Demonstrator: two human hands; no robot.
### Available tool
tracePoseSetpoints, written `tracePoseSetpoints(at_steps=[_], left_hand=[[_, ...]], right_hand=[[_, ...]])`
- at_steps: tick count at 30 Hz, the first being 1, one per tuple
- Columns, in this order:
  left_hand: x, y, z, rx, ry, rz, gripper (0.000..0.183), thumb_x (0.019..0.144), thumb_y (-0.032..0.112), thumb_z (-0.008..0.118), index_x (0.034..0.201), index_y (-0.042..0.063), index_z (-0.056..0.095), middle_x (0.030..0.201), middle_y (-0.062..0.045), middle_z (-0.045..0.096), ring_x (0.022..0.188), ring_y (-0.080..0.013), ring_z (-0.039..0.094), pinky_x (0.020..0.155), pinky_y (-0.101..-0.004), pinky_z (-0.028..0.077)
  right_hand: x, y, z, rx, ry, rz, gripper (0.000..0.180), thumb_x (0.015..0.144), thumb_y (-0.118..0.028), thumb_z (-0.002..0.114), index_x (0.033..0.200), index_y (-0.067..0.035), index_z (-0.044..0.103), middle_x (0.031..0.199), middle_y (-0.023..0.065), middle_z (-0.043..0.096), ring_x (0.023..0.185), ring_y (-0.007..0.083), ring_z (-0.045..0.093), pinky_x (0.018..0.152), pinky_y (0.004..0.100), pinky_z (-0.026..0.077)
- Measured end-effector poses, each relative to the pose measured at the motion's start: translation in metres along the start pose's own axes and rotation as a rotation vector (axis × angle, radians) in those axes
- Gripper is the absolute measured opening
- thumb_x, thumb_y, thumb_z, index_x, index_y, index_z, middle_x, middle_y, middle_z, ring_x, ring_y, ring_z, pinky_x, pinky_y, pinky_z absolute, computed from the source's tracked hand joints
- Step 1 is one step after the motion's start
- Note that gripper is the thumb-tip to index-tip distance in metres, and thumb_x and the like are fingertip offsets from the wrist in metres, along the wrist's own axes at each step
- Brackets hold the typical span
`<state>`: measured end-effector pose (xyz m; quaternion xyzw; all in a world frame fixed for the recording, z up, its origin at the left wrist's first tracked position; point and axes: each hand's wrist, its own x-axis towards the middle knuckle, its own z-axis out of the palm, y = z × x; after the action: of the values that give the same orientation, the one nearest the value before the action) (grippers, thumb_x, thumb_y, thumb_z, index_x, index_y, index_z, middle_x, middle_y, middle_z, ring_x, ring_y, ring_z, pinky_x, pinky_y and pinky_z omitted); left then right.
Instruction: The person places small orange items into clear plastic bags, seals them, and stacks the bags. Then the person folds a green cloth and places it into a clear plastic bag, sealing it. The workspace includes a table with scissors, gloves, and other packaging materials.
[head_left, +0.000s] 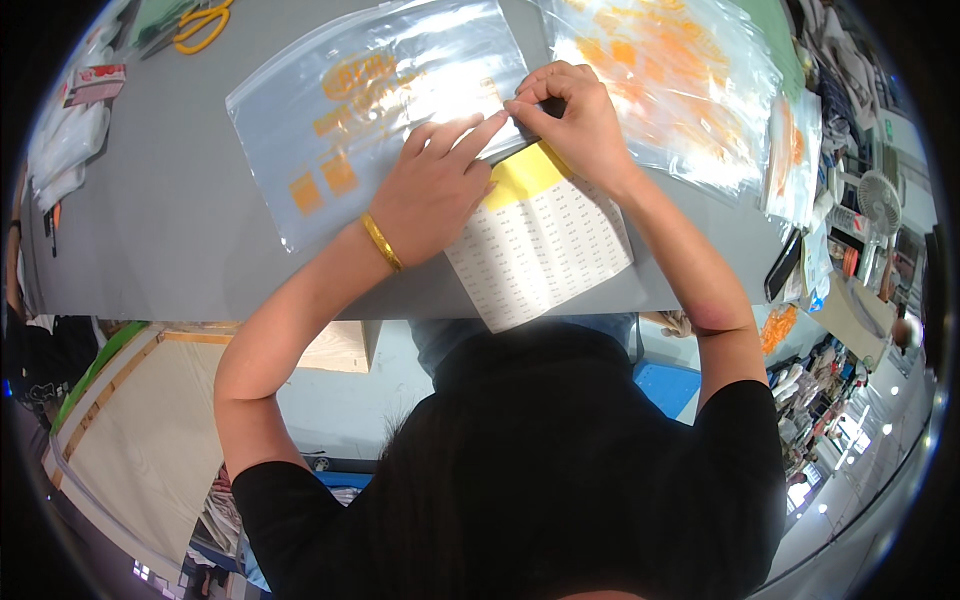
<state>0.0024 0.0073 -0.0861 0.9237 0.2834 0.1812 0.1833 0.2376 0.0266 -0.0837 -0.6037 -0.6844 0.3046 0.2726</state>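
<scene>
A clear plastic zip bag (277, 142) with orange printing lies flat before me, glare across its middle. My left hand (442, 187) rests palm down over the bag's lower right part, fingers spread. Its index fingertip meets the thumb tip of my right hand (574, 120) at the bag's right edge. The right thumb and forefinger are bent close together there; whether something thin is between them is hidden. Below the hands lies a sheet of small printed labels (544, 247), white with a yellow band (525, 176) along its top. Its lower corner hangs past the table edge.
A pile of similar orange-printed bags (660, 90) covers the right of the grey table (165, 247). More folded bags (791, 157) and a dark phone-like object (784, 266) lie farther right. Yellow-handled scissors (202, 28) are at the far left, near crumpled plastic (71, 142).
</scene>
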Motion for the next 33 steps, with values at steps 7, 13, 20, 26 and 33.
tracePoseSetpoints(at_steps=[7, 13, 20, 26, 33], left_hand=[[0.001, -0.006, 0.001, -0.057, -0.019, -0.008, 0.014, 0.092, 0.011, 0.065, 0.085, 0.0, 0.061, 0.156, -0.009, 0.049, 0.141, -0.0298, 0.045, 0.113, -0.0432, 0.036], [-0.005, -0.01, -0.001, -0.276, 0.006, -0.037, 0.016, 0.093, 0.008, 0.064, 0.082, -0.001, 0.056, 0.157, -0.013, 0.048, 0.143, -0.0359, 0.043, 0.116, -0.0469, 0.037], [-0.006, -0.016, 0.001, -0.33, -0.002, -0.017, 0.023, 0.096, 0.009, 0.061, 0.078, -0.002, 0.051, 0.155, -0.02, 0.049, 0.141, -0.042, 0.045, 0.117, -0.0495, 0.035], [-0.006, -0.023, 0.005, -0.338, 0.022, 0.022, 0.027, 0.098, 0.012, 0.06, 0.076, -0.003, 0.055, 0.153, -0.021, 0.049, 0.14, -0.0433, 0.045, 0.115, -0.0496, 0.036], [-0.001, -0.004, -0.012, -0.317, 0.087, -0.003, 0.024, 0.099, 0.012, 0.06, 0.08, -0.002, 0.057, 0.134, -0.021, 0.062, 0.124, -0.0409, 0.057, 0.103, -0.0456, 0.048]], right_hand=[[0.014, -0.011, 0.0, -0.444, 0.379, -0.129, 0.04, 0.08, -0.034, 0.085, 0.099, -0.002, 0.071, 0.12, 0.0089, 0.063, 0.109, 0.0337, 0.053, 0.093, 0.0459, 0.039], [0.031, -0.003, 0.021, -0.335, 0.257, -0.15, 0.028, 0.085, -0.028, 0.081, 0.083, -0.003, 0.07, 0.095, 0.0051, 0.071, 0.094, 0.0292, 0.058, 0.086, 0.0428, 0.042], [0.038, -0.01, 0.026, -0.279, 0.411, -0.104, 0.034, 0.084, -0.029, 0.084, 0.083, 0.001, 0.068, 0.082, 0.0102, 0.072, 0.074, 0.0229, 0.063, 0.07, 0.0348, 0.049], [0.035, -0.015, 0.027, -0.249, 0.31, -0.02, 0.025, 0.09, -0.023, 0.077, 0.087, 0.001, 0.07, 0.082, 0.0116, 0.073, 0.07, 0.0229, 0.066, 0.069, 0.0348, 0.052], [0.035, -0.034, 0.033, -0.584, 0.71, -0.45, 0.02, 0.097, -0.017, 0.067, 0.111, -0.005, 0.074, 0.091, 0.0086, 0.076, 0.084, 0.0274, 0.07, 0.08, 0.037, 0.052]])
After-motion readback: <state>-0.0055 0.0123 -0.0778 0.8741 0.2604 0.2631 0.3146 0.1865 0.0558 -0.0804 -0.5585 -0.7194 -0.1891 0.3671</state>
